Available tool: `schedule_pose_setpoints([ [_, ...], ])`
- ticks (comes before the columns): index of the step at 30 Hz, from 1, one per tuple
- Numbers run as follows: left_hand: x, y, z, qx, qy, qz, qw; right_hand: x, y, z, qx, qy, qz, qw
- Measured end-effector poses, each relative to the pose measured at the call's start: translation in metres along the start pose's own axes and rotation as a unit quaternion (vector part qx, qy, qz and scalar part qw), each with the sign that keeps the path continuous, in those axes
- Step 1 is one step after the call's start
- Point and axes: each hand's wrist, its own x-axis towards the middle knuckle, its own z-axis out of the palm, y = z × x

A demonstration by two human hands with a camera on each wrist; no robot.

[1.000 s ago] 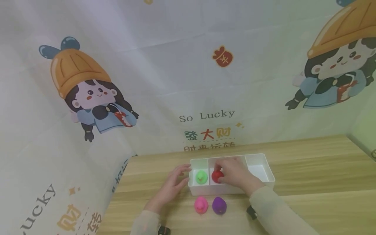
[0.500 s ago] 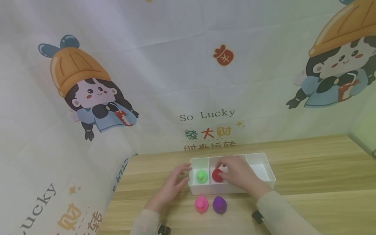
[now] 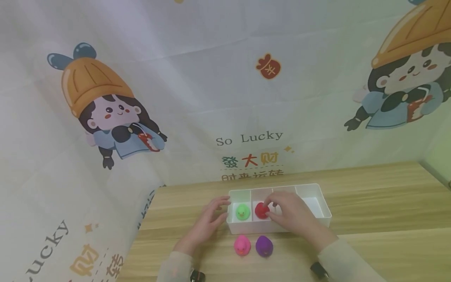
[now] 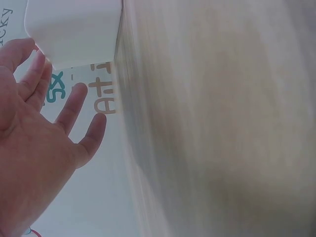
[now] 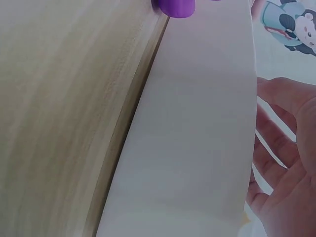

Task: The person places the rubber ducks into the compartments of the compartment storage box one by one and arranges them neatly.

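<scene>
A white divided box (image 3: 246, 228) stands on the table. Its leftmost compartment holds a green toy duck (image 3: 242, 212), and a red toy duck (image 3: 260, 211) sits in the compartment beside it. My right hand (image 3: 294, 211) hovers over the box, thumb and forefinger loosely spread at the red duck's right side; whether they touch it I cannot tell. In the right wrist view the right hand (image 5: 291, 158) shows relaxed fingers behind the box wall (image 5: 197, 123). My left hand (image 3: 208, 221) has its fingertips at the box's left end; its fingers (image 4: 73, 106) are spread in the left wrist view.
In front of the box, a pink toy duck (image 3: 242, 246) and a purple toy duck (image 3: 264, 246) sit side by side on the wooden table (image 3: 380, 203). A printed cloth (image 3: 190, 117) hangs behind the table and along its left side.
My right hand has drawn back to the right and loosened from the red duck, which stays in its compartment. The left hand keeps its place at the box's end.
</scene>
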Motion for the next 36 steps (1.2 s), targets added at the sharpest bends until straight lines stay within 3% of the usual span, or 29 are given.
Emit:
schedule_pose_setpoints([
  [4, 0.0, -0.012, 0.003, 0.009, 0.002, 0.012, 0.9999, -0.006, -0.003, 0.0, -0.004, 0.004, -0.02, 0.9998],
  [10, -0.002, -0.014, 0.003, 0.004, 0.005, 0.011, 0.9999, -0.015, -0.01, 0.0, 0.004, 0.017, -0.056, 0.9983],
  [17, 0.0, -0.014, 0.004, 0.003, 0.006, 0.0, 1.0, -0.025, -0.014, -0.002, -0.019, 0.015, -0.036, 0.999],
  [19, 0.0, -0.009, 0.003, 0.0, 0.006, 0.004, 1.0, -0.027, -0.015, -0.002, -0.022, 0.013, -0.038, 0.9989],
  [30, 0.001, -0.013, 0.005, 0.001, 0.007, -0.003, 1.0, -0.032, -0.022, -0.003, -0.013, 0.022, -0.074, 0.9969],
  [36, 0.001, -0.015, 0.005, 0.001, 0.008, -0.003, 1.0, -0.036, -0.027, 0.001, -0.003, 0.006, -0.058, 0.9983],
])
